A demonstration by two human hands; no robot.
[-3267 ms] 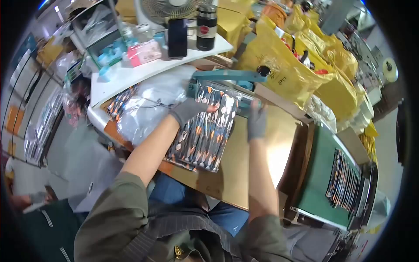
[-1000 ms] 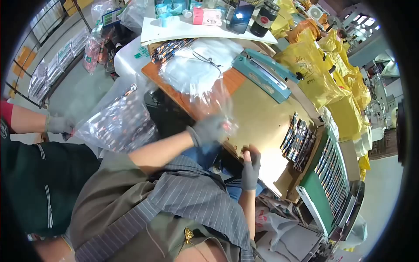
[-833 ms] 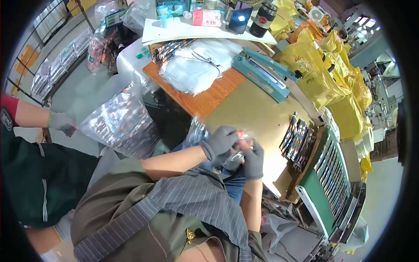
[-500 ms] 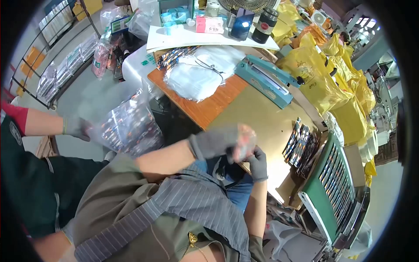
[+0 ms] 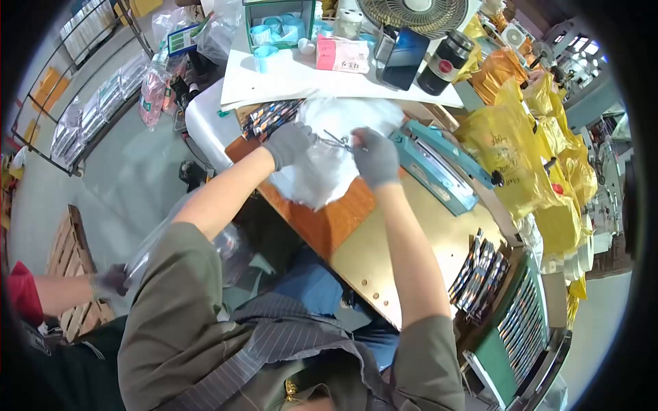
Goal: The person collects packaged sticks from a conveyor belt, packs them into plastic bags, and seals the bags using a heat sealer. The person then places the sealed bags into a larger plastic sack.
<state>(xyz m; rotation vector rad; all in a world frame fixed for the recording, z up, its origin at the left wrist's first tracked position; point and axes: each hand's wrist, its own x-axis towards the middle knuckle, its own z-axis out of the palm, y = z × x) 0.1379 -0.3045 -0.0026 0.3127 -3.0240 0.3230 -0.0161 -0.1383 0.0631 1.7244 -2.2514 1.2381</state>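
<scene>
Both hands, in grey gloves with bare fingertips, are at a stack of clear plastic bags on the orange-brown board. My left hand is on the left side of the stack, its fingertips hidden. My right hand pinches the dark cord that lies over the bags. The teal sealer stands just right of my right hand. Patterned strips lie behind my left hand. Other patterned bundles rest at the right end of the table.
A co-worker's gloved hand holds a clear bag at the left. On the white shelf stand a phone, a black flask and a pink packet. Yellow bags crowd the right, above a green tray.
Both my hands have moved from the front of the table up to the bag stack. The small clear item between them is no longer seen. The co-worker's bag has moved lower and left.
</scene>
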